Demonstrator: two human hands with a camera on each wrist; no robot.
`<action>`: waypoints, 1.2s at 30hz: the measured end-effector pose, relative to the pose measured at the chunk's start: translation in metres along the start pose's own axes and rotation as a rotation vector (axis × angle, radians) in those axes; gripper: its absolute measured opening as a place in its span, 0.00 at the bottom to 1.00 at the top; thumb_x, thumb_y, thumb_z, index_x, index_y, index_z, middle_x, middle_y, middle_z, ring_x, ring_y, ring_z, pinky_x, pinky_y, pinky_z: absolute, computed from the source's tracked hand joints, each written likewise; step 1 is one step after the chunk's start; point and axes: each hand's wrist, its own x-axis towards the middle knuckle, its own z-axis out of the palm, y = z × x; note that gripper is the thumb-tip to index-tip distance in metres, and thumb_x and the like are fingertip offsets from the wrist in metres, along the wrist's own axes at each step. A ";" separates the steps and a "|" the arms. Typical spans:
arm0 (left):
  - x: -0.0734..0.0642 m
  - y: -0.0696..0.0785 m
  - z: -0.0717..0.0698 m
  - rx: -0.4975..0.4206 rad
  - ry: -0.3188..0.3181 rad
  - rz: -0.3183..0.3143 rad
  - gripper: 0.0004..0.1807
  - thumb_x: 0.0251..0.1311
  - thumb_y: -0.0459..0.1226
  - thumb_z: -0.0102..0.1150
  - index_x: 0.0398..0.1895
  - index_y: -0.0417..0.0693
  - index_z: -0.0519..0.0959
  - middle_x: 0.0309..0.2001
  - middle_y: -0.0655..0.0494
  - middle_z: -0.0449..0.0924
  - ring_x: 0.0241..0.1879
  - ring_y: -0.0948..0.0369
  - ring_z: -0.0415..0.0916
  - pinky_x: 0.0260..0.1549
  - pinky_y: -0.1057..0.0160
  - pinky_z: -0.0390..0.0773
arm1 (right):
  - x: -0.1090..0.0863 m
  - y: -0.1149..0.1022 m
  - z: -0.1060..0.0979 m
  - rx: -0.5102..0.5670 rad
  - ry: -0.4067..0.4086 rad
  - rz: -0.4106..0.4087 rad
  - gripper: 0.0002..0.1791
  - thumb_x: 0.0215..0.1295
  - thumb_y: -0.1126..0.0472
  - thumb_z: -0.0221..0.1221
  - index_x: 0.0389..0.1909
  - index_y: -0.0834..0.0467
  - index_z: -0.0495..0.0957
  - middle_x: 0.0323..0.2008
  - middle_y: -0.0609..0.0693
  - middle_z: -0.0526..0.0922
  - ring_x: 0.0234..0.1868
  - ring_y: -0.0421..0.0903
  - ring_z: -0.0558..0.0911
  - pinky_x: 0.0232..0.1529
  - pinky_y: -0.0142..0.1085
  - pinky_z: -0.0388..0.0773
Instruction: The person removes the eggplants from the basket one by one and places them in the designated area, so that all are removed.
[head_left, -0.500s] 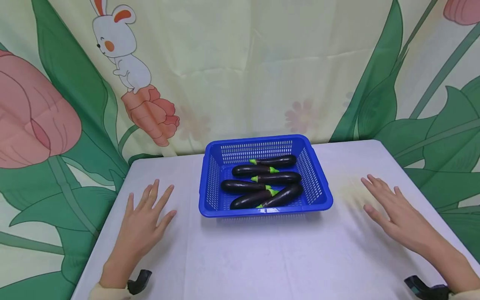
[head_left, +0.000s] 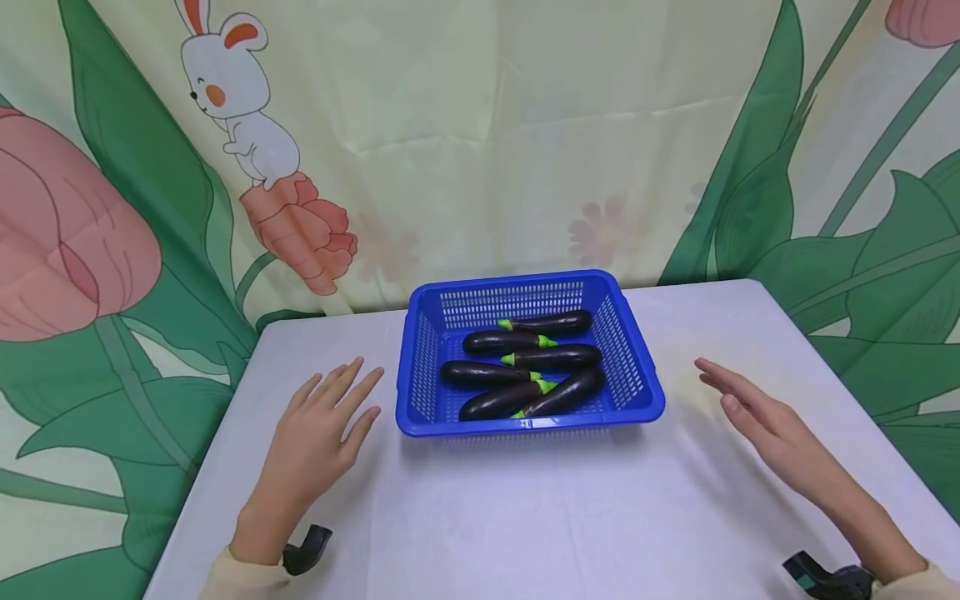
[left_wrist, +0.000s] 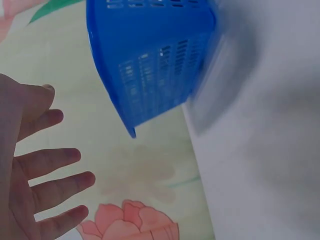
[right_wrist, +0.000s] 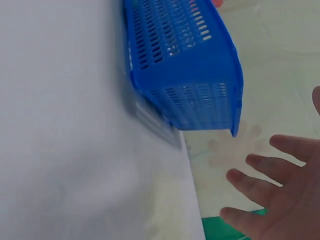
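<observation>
A blue plastic basket (head_left: 529,423) with perforated walls stands at the back middle of the white table. Several dark purple eggplants (head_left: 558,357) with green stem ends lie inside it. My left hand (head_left: 315,442) is left of the basket, its fingers spread and its fingertips a short way from the near left corner. On the other side, my right hand (head_left: 772,433) is held apart from the basket's right wall, fingers extended toward it. Both wrist views show the basket's outer wall (left_wrist: 150,75) and the hands with fingers apart, holding nothing.
The table (head_left: 495,517) is covered by a white cloth. Right behind the basket hangs a curtain (head_left: 450,183) printed with tulips, leaves and a rabbit. A black device (head_left: 306,550) is worn at the left wrist, and another black device (head_left: 825,575) at the right.
Both hands have moved inward, nearer to the basket: the left one to the right, the right one to the left. The right hand has turned more edge-on. The basket and eggplants have stayed put.
</observation>
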 end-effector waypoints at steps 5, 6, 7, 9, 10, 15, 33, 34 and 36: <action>0.014 0.011 0.000 -0.011 -0.021 0.049 0.32 0.68 0.46 0.66 0.74 0.56 0.74 0.73 0.44 0.73 0.70 0.42 0.75 0.67 0.38 0.74 | 0.006 -0.006 0.005 0.190 -0.030 -0.036 0.28 0.86 0.60 0.38 0.82 0.44 0.58 0.76 0.36 0.68 0.69 0.17 0.67 0.59 0.12 0.63; 0.017 0.013 0.001 -0.018 -0.024 0.060 0.31 0.68 0.46 0.66 0.74 0.55 0.74 0.74 0.45 0.73 0.70 0.42 0.75 0.67 0.38 0.74 | 0.008 -0.008 0.006 0.221 -0.037 -0.038 0.27 0.86 0.60 0.36 0.82 0.46 0.58 0.77 0.39 0.68 0.69 0.18 0.68 0.61 0.12 0.64; 0.020 0.015 0.000 -0.022 -0.027 0.071 0.31 0.68 0.47 0.66 0.74 0.55 0.74 0.74 0.45 0.73 0.70 0.43 0.75 0.66 0.38 0.74 | 0.010 -0.008 0.007 0.245 -0.049 -0.039 0.27 0.86 0.60 0.35 0.82 0.47 0.58 0.77 0.42 0.68 0.70 0.19 0.69 0.62 0.13 0.64; 0.027 0.019 0.001 -0.038 -0.038 0.094 0.32 0.68 0.47 0.66 0.74 0.56 0.74 0.74 0.46 0.73 0.70 0.43 0.75 0.65 0.39 0.75 | 0.014 -0.009 0.010 0.295 -0.078 -0.030 0.27 0.87 0.59 0.32 0.82 0.49 0.57 0.79 0.48 0.67 0.70 0.21 0.70 0.62 0.15 0.66; 0.031 0.020 0.002 -0.045 -0.045 0.105 0.32 0.68 0.47 0.66 0.74 0.56 0.73 0.74 0.46 0.73 0.70 0.43 0.75 0.65 0.39 0.76 | 0.016 -0.010 0.012 0.323 -0.094 -0.021 0.28 0.87 0.57 0.31 0.83 0.49 0.56 0.79 0.49 0.65 0.69 0.21 0.71 0.62 0.16 0.67; 0.049 0.027 0.010 -0.086 -0.087 0.157 0.31 0.70 0.48 0.65 0.75 0.57 0.72 0.74 0.48 0.73 0.69 0.45 0.74 0.65 0.41 0.77 | 0.027 -0.005 0.018 0.482 -0.167 -0.012 0.29 0.88 0.53 0.27 0.84 0.51 0.51 0.82 0.51 0.61 0.70 0.23 0.72 0.62 0.20 0.72; 0.098 0.040 0.055 -0.102 -0.245 0.330 0.31 0.73 0.52 0.59 0.77 0.59 0.70 0.72 0.51 0.75 0.69 0.48 0.73 0.67 0.42 0.75 | 0.064 0.000 0.039 0.839 -0.177 0.122 0.34 0.86 0.47 0.37 0.84 0.59 0.49 0.82 0.52 0.61 0.65 0.24 0.77 0.60 0.25 0.78; 0.099 0.041 0.057 -0.101 -0.255 0.333 0.31 0.73 0.52 0.59 0.77 0.59 0.70 0.72 0.51 0.75 0.69 0.48 0.73 0.66 0.42 0.75 | 0.065 0.000 0.040 0.846 -0.179 0.127 0.34 0.86 0.47 0.37 0.84 0.59 0.49 0.80 0.49 0.64 0.65 0.25 0.77 0.60 0.25 0.78; 0.103 0.043 0.060 -0.101 -0.274 0.336 0.31 0.74 0.53 0.58 0.77 0.59 0.70 0.72 0.52 0.75 0.69 0.49 0.73 0.66 0.41 0.75 | 0.067 -0.001 0.041 0.862 -0.181 0.136 0.35 0.86 0.47 0.38 0.84 0.60 0.49 0.75 0.42 0.71 0.64 0.27 0.79 0.59 0.25 0.79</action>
